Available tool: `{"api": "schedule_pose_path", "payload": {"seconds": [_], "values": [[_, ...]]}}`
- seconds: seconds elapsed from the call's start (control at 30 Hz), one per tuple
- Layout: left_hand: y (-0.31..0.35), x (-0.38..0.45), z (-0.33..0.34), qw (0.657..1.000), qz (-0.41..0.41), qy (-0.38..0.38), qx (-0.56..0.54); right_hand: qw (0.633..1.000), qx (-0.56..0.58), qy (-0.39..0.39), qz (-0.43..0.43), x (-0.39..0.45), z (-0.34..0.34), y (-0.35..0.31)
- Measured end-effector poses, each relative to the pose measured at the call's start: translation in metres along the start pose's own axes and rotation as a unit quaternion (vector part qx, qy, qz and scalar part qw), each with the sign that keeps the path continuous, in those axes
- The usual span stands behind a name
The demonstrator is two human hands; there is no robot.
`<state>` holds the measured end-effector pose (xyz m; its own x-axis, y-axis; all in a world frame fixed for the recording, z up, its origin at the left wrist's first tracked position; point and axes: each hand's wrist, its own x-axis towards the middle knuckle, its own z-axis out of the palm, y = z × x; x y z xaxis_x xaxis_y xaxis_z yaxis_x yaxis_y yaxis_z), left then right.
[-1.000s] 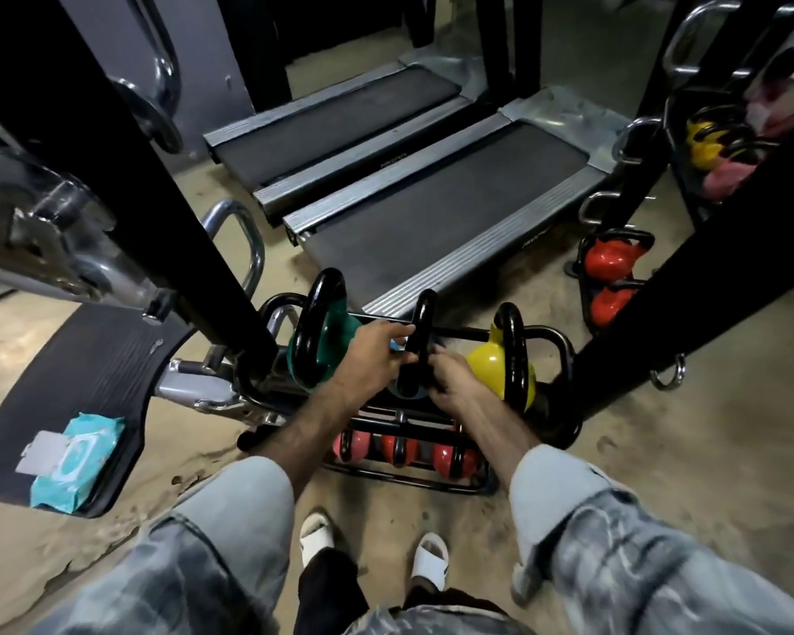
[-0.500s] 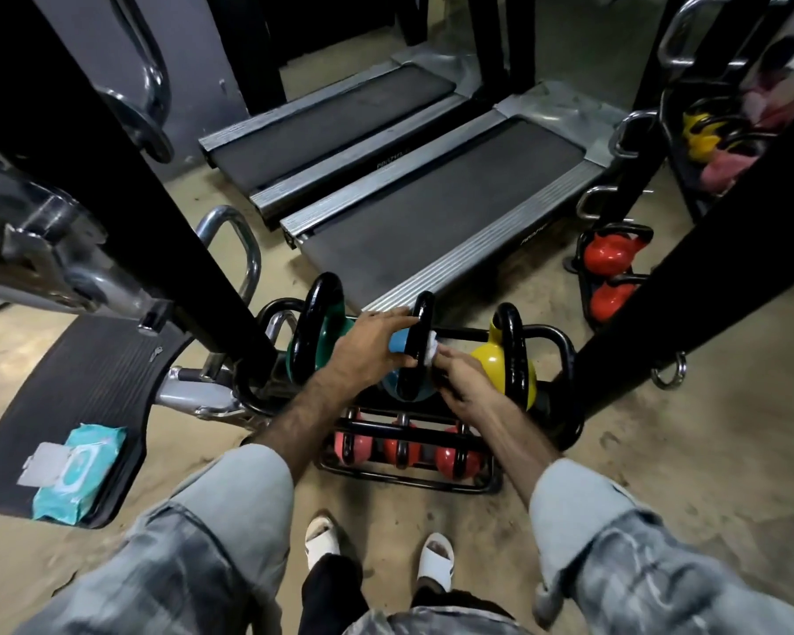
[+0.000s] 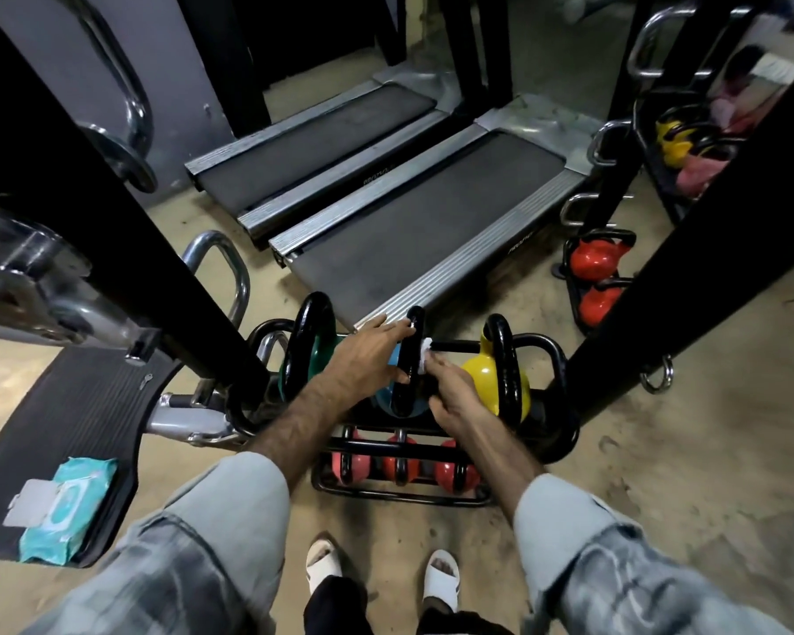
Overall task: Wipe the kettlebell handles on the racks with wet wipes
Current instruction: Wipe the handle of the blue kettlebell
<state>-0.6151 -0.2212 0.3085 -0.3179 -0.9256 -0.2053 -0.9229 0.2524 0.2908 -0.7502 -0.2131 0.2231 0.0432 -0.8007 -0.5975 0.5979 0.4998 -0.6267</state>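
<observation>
A low black rack [image 3: 553,359] holds a green kettlebell [image 3: 315,346], a blue kettlebell [image 3: 393,359] and a yellow kettlebell [image 3: 491,371] on top, each with a black handle. My left hand [image 3: 367,359] rests on the left side of the blue one's handle [image 3: 411,359], fingers stretched toward its top. My right hand [image 3: 450,391] presses a white wet wipe [image 3: 425,357] against the handle's right side. Three small red kettlebells [image 3: 452,472] sit on the lower shelf.
A teal wet wipe pack [image 3: 65,511] with its lid flipped up lies on a black footplate at the left. Black machine posts stand on both sides. Two treadmills [image 3: 413,231] lie beyond the rack. Red kettlebells [image 3: 594,261] fill a second rack at the right.
Both hands have slid up the blue kettlebell's handle. The white wipe now shows between my right fingers and the handle. The left fingers have stretched out toward the handle's top.
</observation>
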Motion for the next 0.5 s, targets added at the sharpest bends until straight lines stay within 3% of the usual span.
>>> {"api": "schedule_pose_path", "payload": {"seconds": [0.23,0.37,0.5], "values": [[0.0,0.009,-0.008,1.0,0.008,0.016,0.001,0.998,0.005,0.062,0.0,0.027,0.033,-0.023],[0.0,0.024,-0.012,0.998,0.015,0.058,-0.022,0.994,-0.05,0.063,-0.074,0.007,0.013,-0.006],[0.003,0.036,-0.019,0.999,0.02,0.024,-0.043,0.964,-0.179,0.1,-0.166,0.007,0.01,-0.009]]}}
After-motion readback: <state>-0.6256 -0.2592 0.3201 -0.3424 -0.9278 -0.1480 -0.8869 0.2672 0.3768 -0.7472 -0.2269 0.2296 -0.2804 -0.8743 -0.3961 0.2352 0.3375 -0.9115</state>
